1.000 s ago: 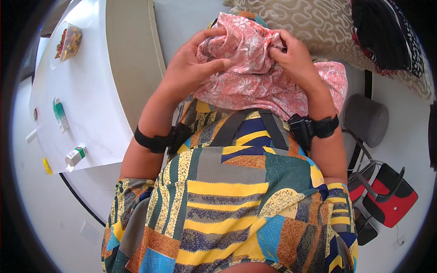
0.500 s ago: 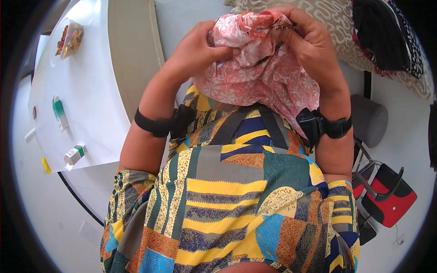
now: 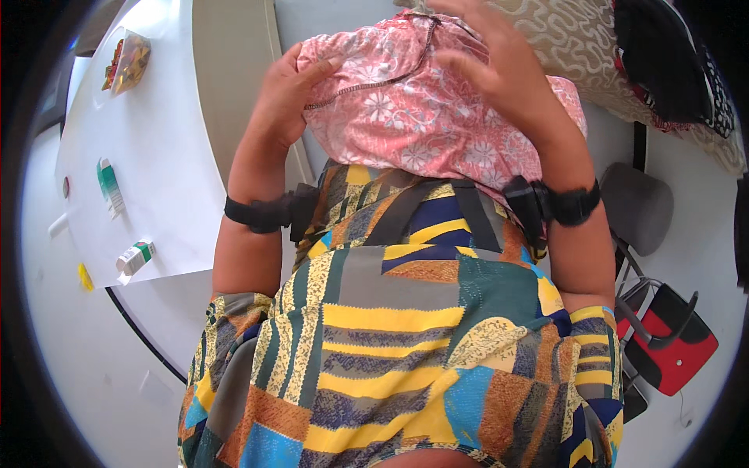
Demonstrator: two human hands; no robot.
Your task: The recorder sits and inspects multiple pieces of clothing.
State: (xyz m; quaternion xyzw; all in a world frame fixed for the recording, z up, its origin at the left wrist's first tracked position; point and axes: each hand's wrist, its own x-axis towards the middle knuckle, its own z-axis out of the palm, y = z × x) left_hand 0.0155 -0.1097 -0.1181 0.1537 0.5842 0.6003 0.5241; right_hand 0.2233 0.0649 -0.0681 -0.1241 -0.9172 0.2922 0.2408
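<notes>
Left hand (image 3: pixel 282 95), pink cloth (image 3: pixel 417 109) under thumb

A clear tub (image 3: pixel 131 64) and two green-and-white boxes (image 3: pixel 110 189) on a white table (image 3: pixel 168 156), plus a red-and-black chair (image 3: pixel 672 366).

The room is bright, with soft, faint shadows. Pale glare washes over the white desk (image 3: pixel 172 156) on the left, strongest toward its far end, which suggests light from that side. The right hand (image 3: pixel 511 82) is smeared by motion, its fingers (image 3: pixel 466 69) soft-edged, while the pink floral cloth (image 3: pixel 390 129) looks fairly crisp. The black garment (image 3: pixel 663 66) at far right loses most detail. Fisheye distortion bows the desk's edge, and a dark, blue-fringed rim closes the sides.
</notes>
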